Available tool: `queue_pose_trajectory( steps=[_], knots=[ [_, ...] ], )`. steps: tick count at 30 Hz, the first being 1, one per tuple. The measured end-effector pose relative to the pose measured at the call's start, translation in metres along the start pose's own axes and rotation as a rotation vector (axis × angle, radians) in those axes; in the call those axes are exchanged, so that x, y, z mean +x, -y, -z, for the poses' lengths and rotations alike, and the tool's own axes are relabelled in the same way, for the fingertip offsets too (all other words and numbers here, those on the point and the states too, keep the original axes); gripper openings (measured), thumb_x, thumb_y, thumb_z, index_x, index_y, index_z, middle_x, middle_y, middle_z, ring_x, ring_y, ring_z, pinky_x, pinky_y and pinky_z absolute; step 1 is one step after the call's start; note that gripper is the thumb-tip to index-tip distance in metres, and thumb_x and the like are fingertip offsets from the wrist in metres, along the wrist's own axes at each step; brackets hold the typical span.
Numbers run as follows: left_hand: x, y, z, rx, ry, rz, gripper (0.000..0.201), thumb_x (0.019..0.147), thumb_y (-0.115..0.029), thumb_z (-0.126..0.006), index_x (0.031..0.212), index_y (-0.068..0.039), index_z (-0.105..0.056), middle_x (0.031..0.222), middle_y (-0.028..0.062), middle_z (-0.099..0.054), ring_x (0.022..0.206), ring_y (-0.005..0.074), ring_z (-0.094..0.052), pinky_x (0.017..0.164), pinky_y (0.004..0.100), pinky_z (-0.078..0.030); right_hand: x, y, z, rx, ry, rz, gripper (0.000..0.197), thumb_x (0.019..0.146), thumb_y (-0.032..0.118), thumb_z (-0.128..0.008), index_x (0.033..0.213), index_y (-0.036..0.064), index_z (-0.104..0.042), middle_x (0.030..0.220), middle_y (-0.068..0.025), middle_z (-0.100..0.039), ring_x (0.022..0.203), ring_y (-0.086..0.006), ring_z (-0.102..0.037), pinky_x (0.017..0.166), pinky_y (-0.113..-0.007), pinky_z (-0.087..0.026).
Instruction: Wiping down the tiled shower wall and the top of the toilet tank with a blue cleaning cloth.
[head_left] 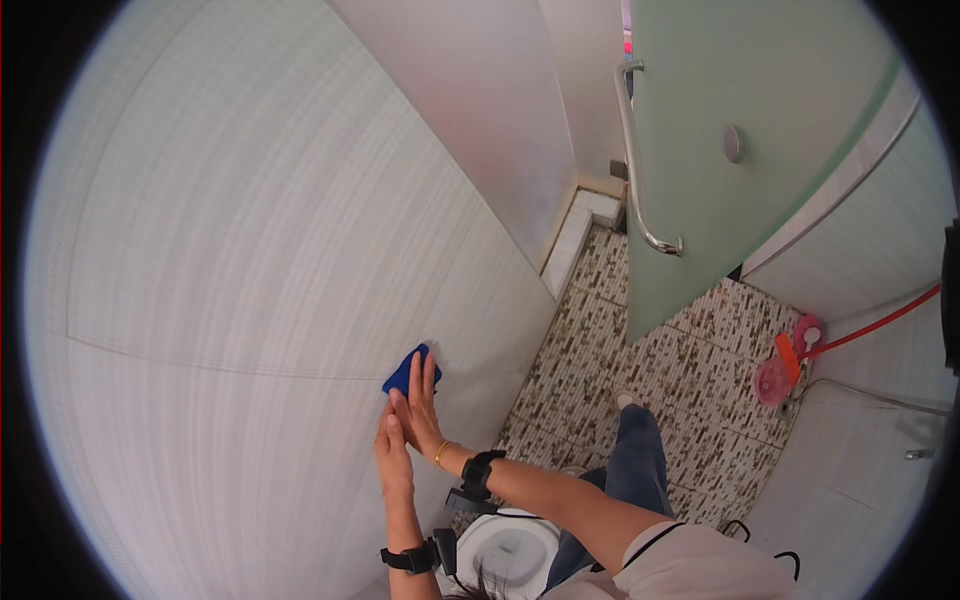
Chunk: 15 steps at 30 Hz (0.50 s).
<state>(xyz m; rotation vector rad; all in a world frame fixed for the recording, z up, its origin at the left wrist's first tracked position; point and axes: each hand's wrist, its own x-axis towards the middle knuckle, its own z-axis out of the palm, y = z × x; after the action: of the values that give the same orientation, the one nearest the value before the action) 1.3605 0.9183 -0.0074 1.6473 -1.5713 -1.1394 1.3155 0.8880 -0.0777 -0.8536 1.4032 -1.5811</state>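
Observation:
A folded blue cloth (402, 376) lies against the pale wall panel (250, 280) on the left. My right hand (417, 412) presses it flat there, fingers stretched over its right part. Close below it is my left hand (393, 462), with its fingers extended upward and their tips by the right hand's thumb. Whether the left fingertips touch the cloth is hidden. Black straps with small devices circle both wrists, and a gold bracelet is on the right one.
A white toilet (505, 550) stands below my forearms. Ahead on the right, a green frosted glass door (760, 110) with a metal handle (632, 150) stands ajar. A pink plastic dipper (772, 383) and a red hose (880, 322) are at the right wall. The floor (690, 390) has mosaic-patterned tiles.

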Motion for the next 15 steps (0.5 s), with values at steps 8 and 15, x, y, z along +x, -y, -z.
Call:
queue_pose_trajectory(
  steps=[8, 15],
  knots=[
    [0.049, -0.018, -0.044, -0.19, 0.215, 0.053, 0.058, 0.089, -0.042, -0.039, 0.127, 0.001, -0.034, 0.124, 0.0166, -0.044, 0.113, 0.0244, -0.044, 0.095, 0.0346, -0.032, 0.117, -0.007, 0.066, -0.082, -0.226, 0.114, 0.064, 0.089, 0.038, -0.033, 0.136, 0.0052, -0.004, 0.14, -0.0243, 0.002, 0.129, -0.0389, -0.001, 0.104, -0.046, -0.009],
    [0.063, -0.006, -0.08, -0.202, 0.269, 0.097, 0.055, 0.088, -0.041, -0.043, 0.126, -0.002, -0.037, 0.123, 0.0123, -0.046, 0.112, 0.0229, -0.045, 0.093, 0.0342, -0.034, 0.185, -0.018, 0.126, -0.035, -0.374, 0.02, 0.061, 0.09, 0.036, -0.032, 0.136, 0.0038, -0.01, 0.14, -0.021, -0.007, 0.13, -0.034, -0.008, 0.105, -0.038, -0.008]
  ],
)
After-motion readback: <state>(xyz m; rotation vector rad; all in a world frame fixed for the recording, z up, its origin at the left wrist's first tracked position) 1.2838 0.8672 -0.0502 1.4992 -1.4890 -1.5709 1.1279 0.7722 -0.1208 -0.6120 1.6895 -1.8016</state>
